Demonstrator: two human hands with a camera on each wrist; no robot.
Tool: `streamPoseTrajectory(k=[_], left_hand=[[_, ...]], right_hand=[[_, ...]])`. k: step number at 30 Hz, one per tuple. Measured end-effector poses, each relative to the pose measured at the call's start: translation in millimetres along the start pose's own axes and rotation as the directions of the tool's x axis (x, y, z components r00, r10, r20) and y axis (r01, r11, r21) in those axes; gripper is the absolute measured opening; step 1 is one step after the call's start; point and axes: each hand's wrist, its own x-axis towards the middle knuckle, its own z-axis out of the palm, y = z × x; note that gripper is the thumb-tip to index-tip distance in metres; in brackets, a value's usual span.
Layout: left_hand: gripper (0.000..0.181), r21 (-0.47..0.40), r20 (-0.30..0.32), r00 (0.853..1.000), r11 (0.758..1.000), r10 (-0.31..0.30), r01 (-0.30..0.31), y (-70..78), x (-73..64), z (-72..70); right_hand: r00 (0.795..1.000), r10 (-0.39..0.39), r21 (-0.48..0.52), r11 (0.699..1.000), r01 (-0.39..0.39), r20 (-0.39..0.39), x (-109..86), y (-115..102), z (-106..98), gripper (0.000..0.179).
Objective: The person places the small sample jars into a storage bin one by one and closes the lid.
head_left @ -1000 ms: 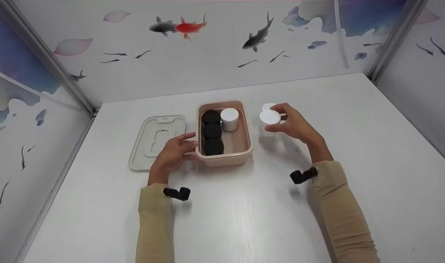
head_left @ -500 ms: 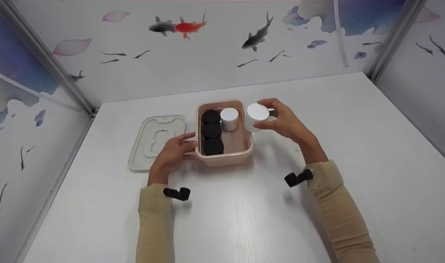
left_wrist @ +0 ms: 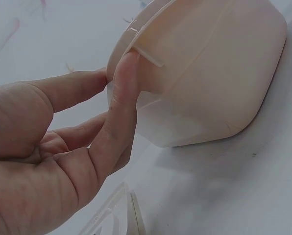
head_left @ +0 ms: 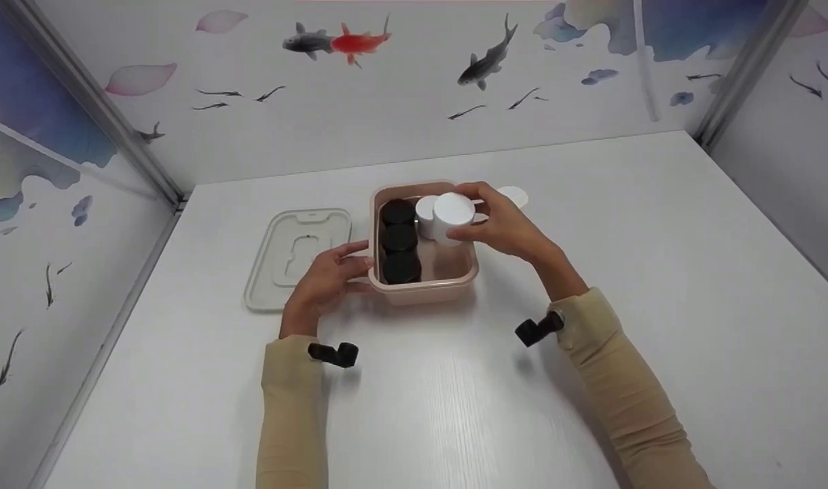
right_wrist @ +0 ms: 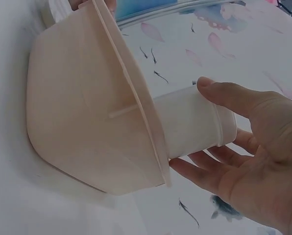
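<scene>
The right grip (head_left: 507, 229) is curled round a smooth white cylindrical jar (head_left: 453, 210), fingers on its far side and thumb on its near side; the jar is nearly upright over the interior of a pale pink rectangular plastic box (head_left: 427, 291). The left grip (head_left: 324, 282), well to the left of the right one, holds the box's rim lightly, its digits bracketing the flange. Just left of the held jar, a second white cylindrical jar (head_left: 424, 216) stands in the box; whether the two touch cannot be told. The likeliest fault would be a collision there: lowered too far left, the held jar could land on its neighbour's top or push it toward the row of three black round-topped jars (head_left: 399, 238). Carried too far right, its base could catch the box wall under the right grip; in the right wrist view that wall hides the base, so clearance cannot be judged. The smooth side may slip if the fingers part early, dropping the jar askew. Should the left grip slacken, such a knock could slide the box toward the grey-white rectangular lid (head_left: 267, 272) beneath that hand. Beyond the right grip, a white round top (head_left: 513, 197), partly hidden on the worktop (head_left: 414, 394), could be brushed by the withdrawing knuckles.
</scene>
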Motion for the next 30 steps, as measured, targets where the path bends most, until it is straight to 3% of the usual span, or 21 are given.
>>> streamPoseTrajectory(k=[4,8,18,21,28,30], left_hand=[[0.056,-0.017,0.006,1.0,1.0,0.005,-0.005,-0.5,0.1,0.6],[0.057,-0.027,0.008,1.0,1.0,0.01,-0.01,-1.4,-0.4,0.7],[0.056,-0.039,0.003,1.0,0.999,0.012,-0.012,0.1,0.1,1.6],[0.056,-0.05,0.005,1.0,0.999,0.009,-0.009,-1.1,1.1,2.2],[0.056,-0.053,0.012,1.0,0.998,0.021,-0.02,-2.8,2.3,0.9],[0.055,-0.05,0.013,1.0,0.998,0.024,-0.023,-2.5,1.9,0.2]], right_hand=[[0.999,0.001,-0.008,1.0,0.0,0.047,5.8,-3.3,5.4,0.071],[0.991,-0.007,-0.078,0.997,0.017,0.133,15.3,-8.2,6.2,0.074],[0.94,0.081,-0.302,0.953,0.024,0.332,39.0,-15.8,4.7,0.069],[0.929,0.089,-0.337,0.941,0.04,0.36,44.0,-15.7,5.8,0.067],[0.92,0.095,-0.368,0.928,0.057,0.381,47.8,-12.5,12.3,0.091],[0.917,0.103,-0.404,0.912,0.067,0.386,48.9,-12.7,14.1,0.083]])
